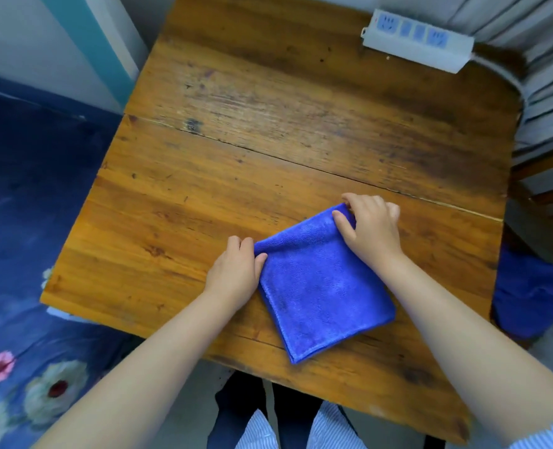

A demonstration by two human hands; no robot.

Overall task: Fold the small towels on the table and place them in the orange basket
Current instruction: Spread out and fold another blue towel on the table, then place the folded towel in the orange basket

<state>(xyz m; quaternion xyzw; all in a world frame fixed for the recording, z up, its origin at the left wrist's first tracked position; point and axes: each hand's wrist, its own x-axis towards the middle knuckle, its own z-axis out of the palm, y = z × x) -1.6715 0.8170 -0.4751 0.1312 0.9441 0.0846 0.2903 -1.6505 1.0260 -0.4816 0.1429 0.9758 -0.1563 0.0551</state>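
Head view: a wooden counter [236,131] fills most of the frame, its boards worn and dark-stained toward the far side. A blue towel [320,286], folded into a rough square and turned at an angle, lies on the counter close to the near edge, somewhat toward the right side; its nearest corner points at the near edge.

The left hand [234,273] rests at the towel's left corner, thumb on top of the cloth and fingers curled beside and under the fold, pinching that corner. The right hand [371,228] sits at the towel's far corner, thumb and fingers closed on the raised, rolled fold there, pinching it as well. Both bare forearms reach in from the near edge, one on either side of the towel.

A white power strip [418,40] with blue sockets lies at the far right corner of the counter, its cable running off the right edge. Past the right edge, lower down, sits a heap of blue cloth [531,296]. To the left of the counter is a dark blue bedspread [25,238] with a flower print.
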